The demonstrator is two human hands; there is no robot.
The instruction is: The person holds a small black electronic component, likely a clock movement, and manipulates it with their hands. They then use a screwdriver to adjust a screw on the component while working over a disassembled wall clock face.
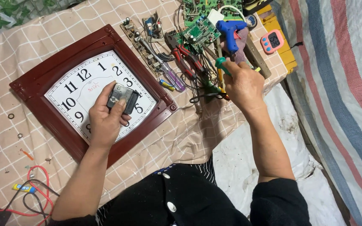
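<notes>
Over clock face [80, 90], left hand [107, 119] held small black clock movement [123, 98], fingers clamped round it. I judged it might slip and scratch dial, grip being one-handed. Right hand [244, 86] closed on green-handled tool [221, 65] amid screwdrivers [173, 78] and circuit boards [200, 31]. I feared pulling it would drag tangled wires, toppling blue glue gun [231, 33].

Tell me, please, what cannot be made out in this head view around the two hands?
- Clock movement: its lower part is hidden by the left hand.
- Green-handled tool: the right hand covers its handle, and its tip is lost among the other tools.
- Circuit boards: parts too small to identify, and the top frame edge cuts them off.
</notes>
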